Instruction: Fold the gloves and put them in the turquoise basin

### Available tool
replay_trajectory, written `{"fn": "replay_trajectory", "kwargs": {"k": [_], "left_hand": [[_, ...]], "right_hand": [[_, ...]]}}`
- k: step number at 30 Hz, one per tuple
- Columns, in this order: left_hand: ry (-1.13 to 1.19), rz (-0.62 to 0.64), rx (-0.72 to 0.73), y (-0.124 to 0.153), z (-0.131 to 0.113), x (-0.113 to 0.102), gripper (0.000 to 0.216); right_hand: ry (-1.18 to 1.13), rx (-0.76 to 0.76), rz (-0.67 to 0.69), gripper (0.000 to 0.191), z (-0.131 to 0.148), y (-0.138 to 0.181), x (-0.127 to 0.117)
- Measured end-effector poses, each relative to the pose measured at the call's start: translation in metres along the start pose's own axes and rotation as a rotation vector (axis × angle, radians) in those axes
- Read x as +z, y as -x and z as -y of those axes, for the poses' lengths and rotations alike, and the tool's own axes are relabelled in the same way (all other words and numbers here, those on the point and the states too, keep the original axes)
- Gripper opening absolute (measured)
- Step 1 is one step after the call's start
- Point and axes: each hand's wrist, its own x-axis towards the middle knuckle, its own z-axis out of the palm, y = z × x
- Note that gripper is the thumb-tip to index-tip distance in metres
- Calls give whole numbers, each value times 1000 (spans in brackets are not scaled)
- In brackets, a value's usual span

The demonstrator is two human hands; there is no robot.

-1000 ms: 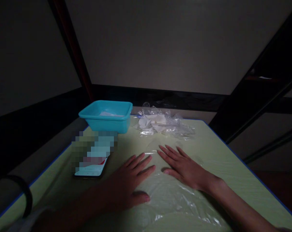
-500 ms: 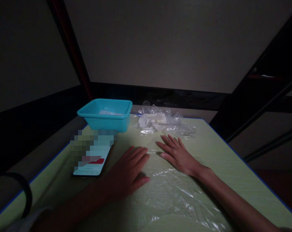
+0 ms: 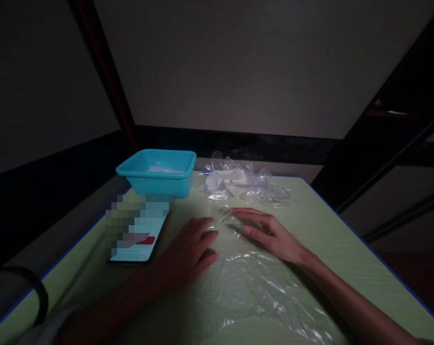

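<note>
A clear plastic sheet (image 3: 260, 292) lies crinkled on the pale green table (image 3: 346, 249) in front of me. My left hand (image 3: 188, 249) rests on the sheet's left side, its fingers bent at the far edge. My right hand (image 3: 270, 232) sits opposite with its fingers curled over that same far edge, which is raised a little between the two hands. Both hands appear to pinch the plastic.
A teal plastic tub (image 3: 157, 172) stands at the table's far left. Beside it lies a crumpled clear bag with white pieces (image 3: 234, 184). A phone with a lit screen (image 3: 135, 235) lies left of my left hand. A dark frame rises at the right.
Both hands slid away from me along the sheet, then bent their flat fingers at its far edge. The edge of the plastic has lifted off the table.
</note>
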Motion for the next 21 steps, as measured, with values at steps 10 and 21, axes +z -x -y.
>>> {"fn": "replay_trajectory", "kwargs": {"k": [10,21], "left_hand": [[243,-89,-112,-1,-3,5,46],[75,-44,-12,3,-1,4,49]], "right_hand": [[-275,48,-127,17,-1,3,11],[493,-28,167,28,-1,5,4]]}}
